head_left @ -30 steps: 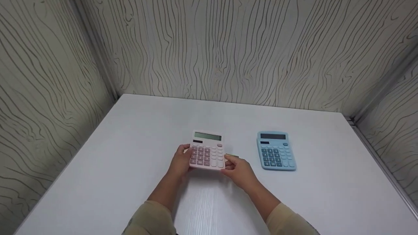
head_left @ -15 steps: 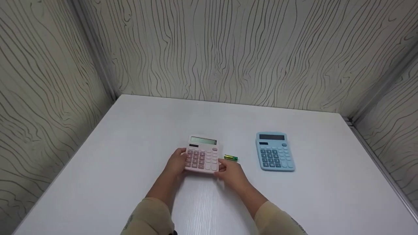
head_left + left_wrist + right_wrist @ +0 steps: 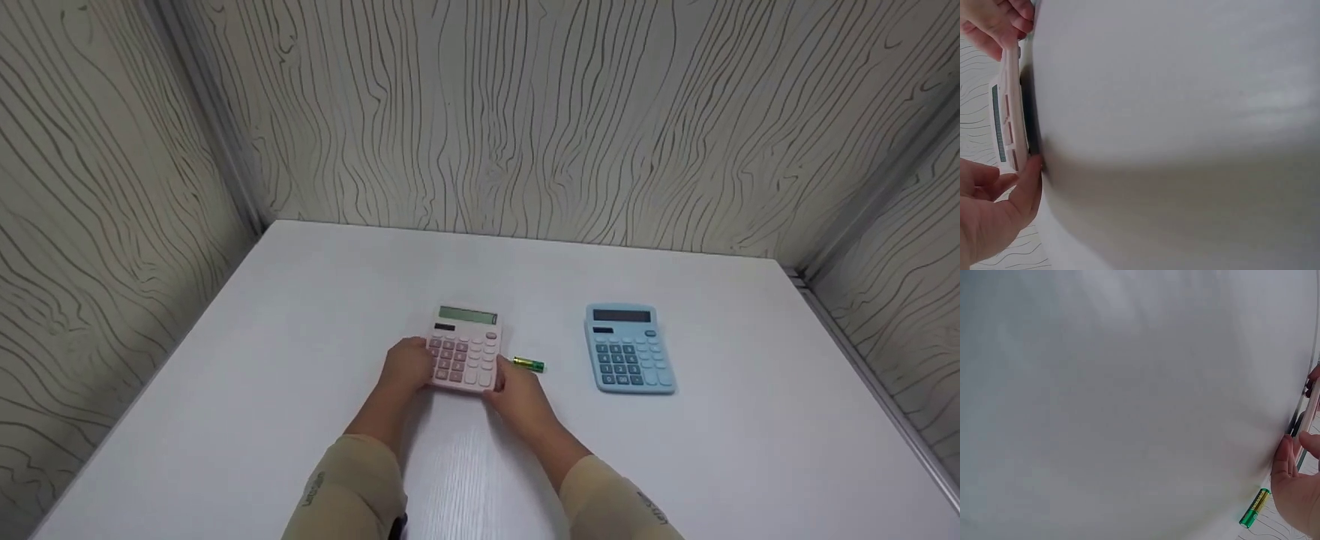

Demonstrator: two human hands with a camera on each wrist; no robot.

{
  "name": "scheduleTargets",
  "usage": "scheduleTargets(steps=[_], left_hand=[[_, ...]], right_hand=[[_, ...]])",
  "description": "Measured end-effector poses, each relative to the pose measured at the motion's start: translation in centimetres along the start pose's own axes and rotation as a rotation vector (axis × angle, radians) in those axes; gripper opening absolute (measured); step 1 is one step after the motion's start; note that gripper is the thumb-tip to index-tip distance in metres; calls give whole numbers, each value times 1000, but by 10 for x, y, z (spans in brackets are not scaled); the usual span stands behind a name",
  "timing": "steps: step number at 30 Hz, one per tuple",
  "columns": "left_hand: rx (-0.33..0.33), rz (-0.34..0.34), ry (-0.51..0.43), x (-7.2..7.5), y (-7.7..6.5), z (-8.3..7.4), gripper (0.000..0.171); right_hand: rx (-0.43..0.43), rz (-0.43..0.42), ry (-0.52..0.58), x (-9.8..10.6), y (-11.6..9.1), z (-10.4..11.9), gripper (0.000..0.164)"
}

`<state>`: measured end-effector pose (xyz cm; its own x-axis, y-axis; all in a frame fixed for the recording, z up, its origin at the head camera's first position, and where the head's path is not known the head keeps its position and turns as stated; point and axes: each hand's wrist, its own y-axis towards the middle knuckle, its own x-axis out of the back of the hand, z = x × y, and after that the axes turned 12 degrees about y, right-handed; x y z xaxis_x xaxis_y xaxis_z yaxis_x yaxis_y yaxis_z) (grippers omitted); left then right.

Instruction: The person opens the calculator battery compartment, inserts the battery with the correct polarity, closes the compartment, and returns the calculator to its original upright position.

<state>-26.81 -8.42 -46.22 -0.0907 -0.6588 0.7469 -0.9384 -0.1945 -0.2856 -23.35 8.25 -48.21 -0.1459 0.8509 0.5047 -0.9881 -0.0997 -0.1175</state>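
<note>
A pink calculator (image 3: 465, 349) with a grey-green display is held between both hands at the middle of the white table. My left hand (image 3: 407, 365) grips its left edge, and my right hand (image 3: 519, 391) pinches its lower right corner. From the left wrist, the calculator (image 3: 1012, 112) shows edge-on, close above the tabletop with dark shadow under it; the left hand's (image 3: 996, 216) fingers reach beneath its edge. A green and gold battery (image 3: 529, 365) lies just right of the right hand's fingers; the right wrist view shows this battery (image 3: 1255, 508) beside that hand (image 3: 1297, 495).
A light blue calculator (image 3: 630, 349) lies face up on the right part of the table (image 3: 750, 450). Wood-grain panels (image 3: 487, 120) stand behind and at both sides of the tabletop.
Both hands have brought the pink calculator a little left and lower towards the table, and it lies flatter. The battery, mostly hidden by the right hand before, now shows. The blue calculator stays put.
</note>
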Motion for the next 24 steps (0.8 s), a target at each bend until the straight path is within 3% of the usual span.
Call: scheduleTargets(steps=[9,17,24], left_hand=[[-2,-18,4,-2,0,-7,44],[-50,-20,-41,-6,2,-7,49],[-26,-25,-38,-6,2,-7,48]], right_hand=[[-3,-34,-79,-2,6,2,60],[-19,-52,-151,-2,6,3,54],[-38,-37,-152,-3,5,4,50]])
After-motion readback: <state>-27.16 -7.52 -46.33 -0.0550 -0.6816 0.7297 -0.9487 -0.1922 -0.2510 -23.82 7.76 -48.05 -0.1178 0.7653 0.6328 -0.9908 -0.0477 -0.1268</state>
